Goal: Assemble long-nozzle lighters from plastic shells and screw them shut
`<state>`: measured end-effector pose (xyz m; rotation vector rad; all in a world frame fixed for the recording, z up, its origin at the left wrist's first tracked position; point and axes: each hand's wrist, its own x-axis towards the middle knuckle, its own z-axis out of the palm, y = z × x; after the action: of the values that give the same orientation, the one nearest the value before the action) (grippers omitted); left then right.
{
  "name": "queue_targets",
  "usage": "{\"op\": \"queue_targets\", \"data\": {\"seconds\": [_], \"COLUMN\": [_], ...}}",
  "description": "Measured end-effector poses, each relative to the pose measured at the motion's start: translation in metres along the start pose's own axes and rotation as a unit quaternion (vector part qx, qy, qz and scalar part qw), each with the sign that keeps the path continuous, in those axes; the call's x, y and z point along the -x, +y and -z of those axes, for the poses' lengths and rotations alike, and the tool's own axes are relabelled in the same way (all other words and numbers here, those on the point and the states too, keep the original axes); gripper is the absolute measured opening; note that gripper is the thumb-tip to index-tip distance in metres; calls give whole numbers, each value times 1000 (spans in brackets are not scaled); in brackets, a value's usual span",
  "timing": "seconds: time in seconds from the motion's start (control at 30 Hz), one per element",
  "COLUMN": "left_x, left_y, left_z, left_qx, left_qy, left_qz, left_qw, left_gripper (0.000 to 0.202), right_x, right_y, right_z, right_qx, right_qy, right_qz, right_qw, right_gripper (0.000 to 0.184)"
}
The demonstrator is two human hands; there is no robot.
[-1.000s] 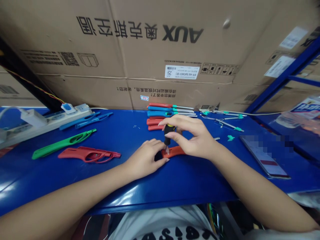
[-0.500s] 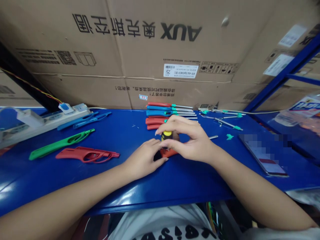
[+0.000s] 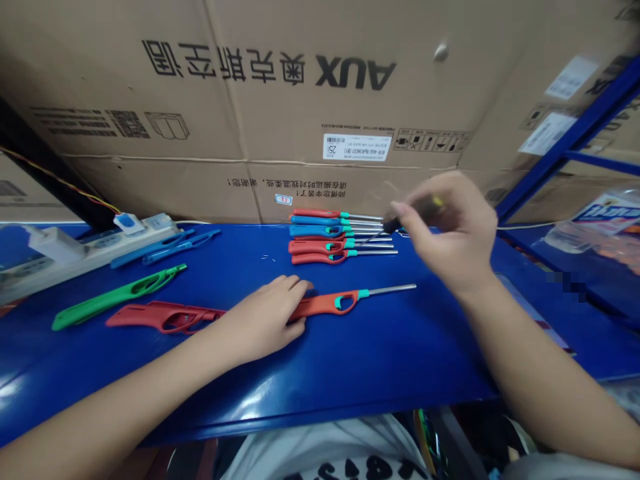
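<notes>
My left hand [image 3: 273, 313] is closed around the handle of an orange-red gas lighter [image 3: 325, 305] lying on the blue table; its metal tube points right and its rear end is covered by my fingers. Raised to the right, my right hand [image 3: 453, 233] grips a black and yellow screwdriver [image 3: 417, 212], its thin shaft pointing left and down; the hand is slightly blurred. Behind the held lighter lie several red and blue gas lighters [image 3: 320, 248] in a row, with metal tubes to the right.
Red [image 3: 155, 316], green [image 3: 120, 297] and blue [image 3: 165, 248] lighter casings lie on the left. Behind them stands a white power strip [image 3: 100, 247]. A phone [image 3: 543, 320] lies partly behind my right forearm. A large cardboard box [image 3: 270, 120] backs the table.
My right hand has lifted the screwdriver off the orange-red lighter and moved right and up. My left hand has shifted slightly left, and more of the lighter now shows.
</notes>
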<state>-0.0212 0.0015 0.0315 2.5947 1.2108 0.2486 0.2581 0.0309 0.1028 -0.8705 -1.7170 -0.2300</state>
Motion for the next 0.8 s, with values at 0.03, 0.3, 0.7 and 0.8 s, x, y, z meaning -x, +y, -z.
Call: {"op": "queue_targets", "data": {"seconds": [0.03,0.3,0.7,0.8], "left_x": [1,-18,-74,-86], "left_y": [-1,13,-46,-55], "left_z": [1,-5,41,37], "left_qx": [-7,-19,-32,-62], "left_qy": [-4,-29,107,114], "left_qz": [1,-35,-52,-53], "left_qw": [1000,999,992,990], "left_gripper": [43,21,31,33], "right_x": [-1,28,48,52], "right_y": [13,96,141,141], "right_z": [5,14,12,11], "right_qx": [42,216,202,203], "right_qy": [5,-164,-358,-419], "right_qz": [13,-51,-106,-123], "right_qw": [999,961,905,876], "right_gripper": [13,20,15,18]}}
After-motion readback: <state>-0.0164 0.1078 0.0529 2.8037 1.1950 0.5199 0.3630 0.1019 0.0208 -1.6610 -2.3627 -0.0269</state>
